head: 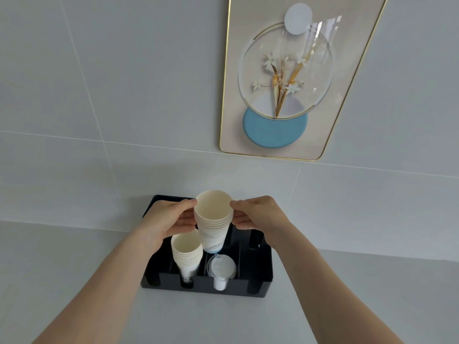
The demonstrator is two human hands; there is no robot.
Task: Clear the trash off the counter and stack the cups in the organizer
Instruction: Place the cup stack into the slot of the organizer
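My left hand (171,219) and right hand (258,214) pinch a paper cup stack (213,219) upright above the black organizer (255,269), aligned for slotting in.

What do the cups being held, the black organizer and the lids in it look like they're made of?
Held stack of cups: paper, likely; matte cream inside, thin rolled rims, blue print outside. Organizer: probably plastic or acrylic; smooth black walls with a faint sheen. Lids: thin plastic, it seems; translucent white and slightly glossy. The left hand and right hand pinch the stack near its rim.
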